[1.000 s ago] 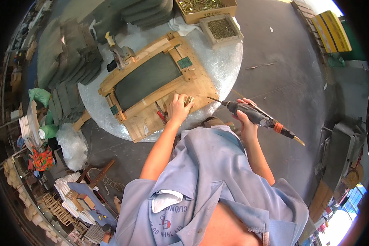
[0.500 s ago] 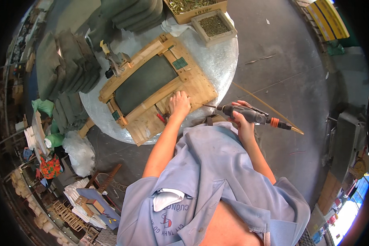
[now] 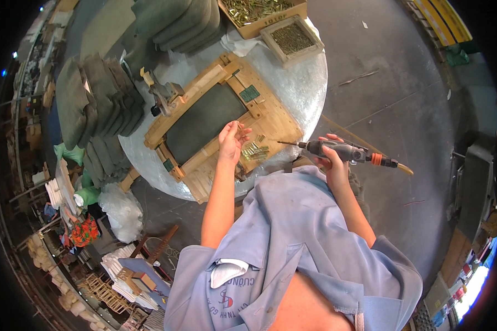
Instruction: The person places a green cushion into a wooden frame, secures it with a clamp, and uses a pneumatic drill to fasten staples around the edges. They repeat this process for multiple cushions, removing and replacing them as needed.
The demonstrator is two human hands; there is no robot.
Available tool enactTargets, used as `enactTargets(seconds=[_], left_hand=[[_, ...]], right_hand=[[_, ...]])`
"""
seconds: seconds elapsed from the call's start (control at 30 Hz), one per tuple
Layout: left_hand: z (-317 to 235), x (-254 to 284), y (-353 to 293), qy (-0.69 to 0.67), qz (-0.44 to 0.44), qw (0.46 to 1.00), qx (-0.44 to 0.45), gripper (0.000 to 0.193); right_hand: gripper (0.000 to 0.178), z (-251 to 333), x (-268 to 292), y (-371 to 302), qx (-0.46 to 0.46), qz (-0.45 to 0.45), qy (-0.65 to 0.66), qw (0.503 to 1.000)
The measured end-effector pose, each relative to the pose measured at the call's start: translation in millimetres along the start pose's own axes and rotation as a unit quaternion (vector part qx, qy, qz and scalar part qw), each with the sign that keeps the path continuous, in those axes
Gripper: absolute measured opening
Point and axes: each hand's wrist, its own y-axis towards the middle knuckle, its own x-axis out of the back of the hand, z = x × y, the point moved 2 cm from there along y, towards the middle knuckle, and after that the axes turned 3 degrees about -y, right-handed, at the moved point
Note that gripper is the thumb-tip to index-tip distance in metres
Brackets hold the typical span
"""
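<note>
My right hand (image 3: 334, 160) is wrapped round a dark air screwdriver (image 3: 345, 151) with an orange ring, its long bit pointing left toward the work board. My left hand (image 3: 232, 144) is raised over the lower rail of a wooden frame jig (image 3: 201, 156), thumb and fingertips pinched together. Whatever they pinch is too small to make out. A dark grey padded panel (image 3: 204, 121) lies inside the frame. Beside my left hand, small brass-coloured metal pieces (image 3: 255, 151) lie in a loose pile on the plywood base (image 3: 281, 129).
The jig rests on a round table wrapped in clear film (image 3: 312, 99). At its far side are a carton of metal pieces (image 3: 268, 21) and a wooden box of screws (image 3: 292, 41). Stacked grey panels (image 3: 96, 96) and a metal clamp (image 3: 163, 94) stand left. A hose (image 3: 406, 169) trails from the tool.
My left hand has lifted off the board and moved left toward the frame, uncovering the brass-coloured pieces. My right hand still holds the screwdriver, slightly farther right in view.
</note>
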Motion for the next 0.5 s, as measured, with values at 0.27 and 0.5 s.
enactTargets(seconds=[0.27, 0.5], left_hand=[[-48.5, -2.8, 39.1, 0.08, -0.097, 0.992, -0.017, 0.02], [-87.4, -19.6, 101.7, 0.189, -0.167, 0.963, -0.093, 0.018]], right_hand=[[0.057, -5.9, -7.3, 15.0, -0.04, 0.0, 0.017, 0.999], [0.055, -9.9, -13.1, 23.9, -0.056, -0.013, 0.023, 0.998]])
